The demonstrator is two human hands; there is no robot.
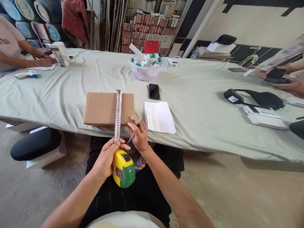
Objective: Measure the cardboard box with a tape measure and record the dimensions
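A closed cardboard box [101, 107] lies near the table's front edge. Across its top runs the blade of a yellow and green tape measure [123, 171], its metal hook at the box's far edge. My left hand [108, 156] is closed on the blade just above the case, which hangs below the table edge. Between the fingers of my right hand [139, 136] is a pen [133, 134], and this hand rests against the box's near right corner. Right of the box lies a white sheet of paper [161, 118] with handwritten figures down its left side.
A black phone [154, 91] lies beyond the paper. Farther back stands a clear plastic tub [144, 73] of bottles. To the right are a black headset [255, 98] and a person's hands holding a dark device [277, 76]. At left, another person writes beside a white box [60, 53].
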